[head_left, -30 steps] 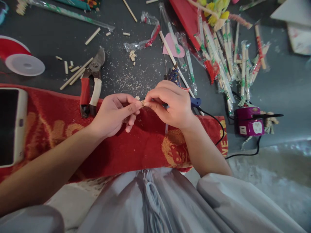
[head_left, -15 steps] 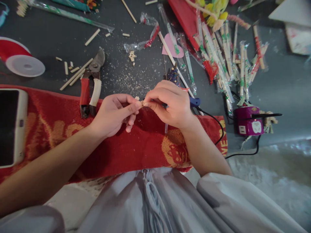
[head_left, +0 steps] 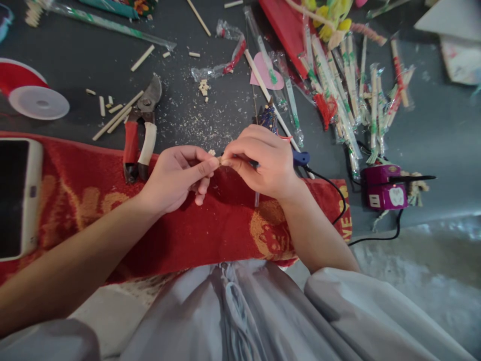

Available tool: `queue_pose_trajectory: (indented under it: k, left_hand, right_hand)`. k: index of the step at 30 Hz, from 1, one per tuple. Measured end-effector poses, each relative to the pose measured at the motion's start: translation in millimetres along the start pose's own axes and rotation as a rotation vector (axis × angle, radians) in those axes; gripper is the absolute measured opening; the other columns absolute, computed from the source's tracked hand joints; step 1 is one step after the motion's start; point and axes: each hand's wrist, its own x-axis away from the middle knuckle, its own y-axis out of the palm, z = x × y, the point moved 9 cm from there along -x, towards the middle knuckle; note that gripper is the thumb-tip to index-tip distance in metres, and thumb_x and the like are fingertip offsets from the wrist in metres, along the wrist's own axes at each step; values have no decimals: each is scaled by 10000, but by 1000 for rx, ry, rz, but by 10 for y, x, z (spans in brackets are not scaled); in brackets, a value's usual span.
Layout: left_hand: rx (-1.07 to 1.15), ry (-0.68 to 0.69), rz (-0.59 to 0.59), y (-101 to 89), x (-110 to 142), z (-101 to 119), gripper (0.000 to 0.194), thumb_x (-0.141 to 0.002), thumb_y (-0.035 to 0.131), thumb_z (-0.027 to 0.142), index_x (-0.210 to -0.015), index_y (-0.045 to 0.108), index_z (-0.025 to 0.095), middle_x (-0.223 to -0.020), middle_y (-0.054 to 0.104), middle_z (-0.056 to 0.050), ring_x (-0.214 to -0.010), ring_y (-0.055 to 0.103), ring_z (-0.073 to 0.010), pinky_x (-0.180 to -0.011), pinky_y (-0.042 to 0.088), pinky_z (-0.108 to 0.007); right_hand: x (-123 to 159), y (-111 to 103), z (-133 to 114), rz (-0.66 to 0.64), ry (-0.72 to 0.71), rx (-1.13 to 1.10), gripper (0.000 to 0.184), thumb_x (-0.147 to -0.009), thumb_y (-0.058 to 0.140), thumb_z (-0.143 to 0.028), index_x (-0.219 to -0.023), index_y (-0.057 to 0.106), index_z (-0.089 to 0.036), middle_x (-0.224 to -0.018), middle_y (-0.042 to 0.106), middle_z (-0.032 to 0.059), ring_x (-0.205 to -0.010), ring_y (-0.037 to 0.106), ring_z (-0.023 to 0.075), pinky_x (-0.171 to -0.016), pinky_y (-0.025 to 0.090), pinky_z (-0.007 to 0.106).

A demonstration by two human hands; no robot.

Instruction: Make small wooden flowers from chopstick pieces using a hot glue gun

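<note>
My left hand (head_left: 184,175) and my right hand (head_left: 263,158) meet fingertip to fingertip above the red towel (head_left: 180,235). Between their thumbs and forefingers is a small pale wooden piece (head_left: 220,161), mostly covered by the fingers; its exact shape cannot be made out. A tiny pale bit (head_left: 212,152) shows just over the left fingertips. Behind my right hand lies a blue-handled tool (head_left: 301,159) with a cord, partly hidden. Left of my left hand rest pruning shears (head_left: 141,128) with one red and one white grip.
Cut stick pieces (head_left: 114,120) and pale shavings are scattered on the dark table. A ribbon spool (head_left: 39,103) and a phone (head_left: 32,198) are at left. Wrapped chopsticks (head_left: 338,85) pile up at right, near a purple box (head_left: 385,187) with a cord. A small pale pile (head_left: 204,87) lies ahead.
</note>
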Motion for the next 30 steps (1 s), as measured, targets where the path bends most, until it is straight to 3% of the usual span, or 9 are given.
queue_pose_trajectory:
  k: [10, 15, 19, 26, 30]
  left_hand:
    - [43, 25, -13, 16, -4, 12, 331, -617, 890, 340, -630, 614, 157, -527, 560, 37, -342, 469, -60, -277, 394, -178]
    - [24, 19, 33, -4, -11, 17, 302, -663, 866, 309, -639, 614, 145, -584, 593, 27, -334, 464, -41, -280, 394, -164]
    - [85, 58, 22, 0, -11, 38, 363, -561, 922, 372, -615, 646, 143, -586, 618, 17, -327, 464, -56, -253, 388, -190]
    - [83, 70, 5, -3, -17, 30, 328, -590, 915, 333, -651, 647, 154, -553, 595, 25, -325, 467, -58, -249, 379, -183]
    - [105, 70, 10, -7, -12, 39, 374, -526, 941, 368, -618, 651, 150, -552, 608, 28, -316, 461, -51, -237, 372, -178]
  right_hand:
    - [-9, -3, 22, 5, 29, -13, 188, -994, 509, -278, -868, 603, -175, -735, 581, -6, -727, 577, 121, -707, 518, 302]
    - [-21, -41, 54, 33, 54, -65, 235, -987, 530, -350, -863, 614, -168, -724, 589, -2, -738, 594, 121, -725, 528, 294]
    - [-11, -34, 83, 22, 75, -67, 265, -973, 545, -403, -875, 628, -171, -725, 601, 6, -744, 602, 130, -728, 537, 304]
    - [-2, -28, 89, 1, 103, -70, 186, -983, 541, -312, -901, 634, -172, -711, 582, -7, -725, 587, 121, -737, 532, 315]
    - [-2, -21, 86, -14, 111, -55, 162, -977, 546, -280, -888, 635, -177, -711, 584, -11, -732, 592, 121, -751, 533, 316]
